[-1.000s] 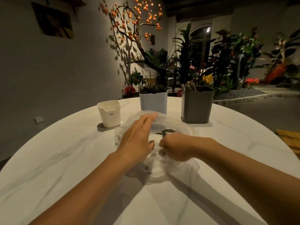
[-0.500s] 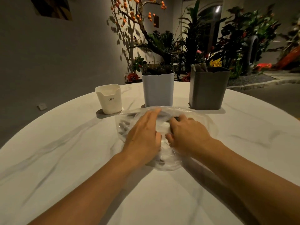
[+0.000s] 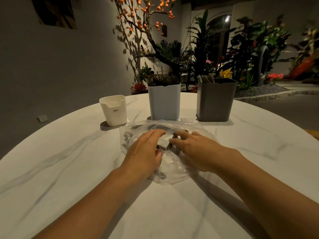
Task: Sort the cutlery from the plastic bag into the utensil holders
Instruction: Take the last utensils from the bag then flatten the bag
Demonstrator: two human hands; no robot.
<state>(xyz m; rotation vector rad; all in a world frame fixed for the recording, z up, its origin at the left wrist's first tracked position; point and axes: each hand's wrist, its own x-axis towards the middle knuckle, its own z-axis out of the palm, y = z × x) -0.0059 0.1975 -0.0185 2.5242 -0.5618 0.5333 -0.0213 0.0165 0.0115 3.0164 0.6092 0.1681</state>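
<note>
While both hands work at bag mouth, plastic bag (image 3: pixel 165 163) lies flat on counter (image 3: pixel 69 169) under palms, likely pinned so film parts without sliding. Left hand (image 3: pixel 145 156) spread over film, fingers half curled, pinching fold. Right hand (image 3: pixel 193 150) fingers bent, pressing on bag; whether it grips cutlery, cannot tell. Cutlery (image 3: pixel 126 137) shows dark through clear crinkled film, left of hands. Beyond hands, three holders in row: white holder (image 3: pixel 114 112), blue holder (image 3: pixel 164 102), grey holder (image 3: pixel 215 100), within reach for sorting.
</note>
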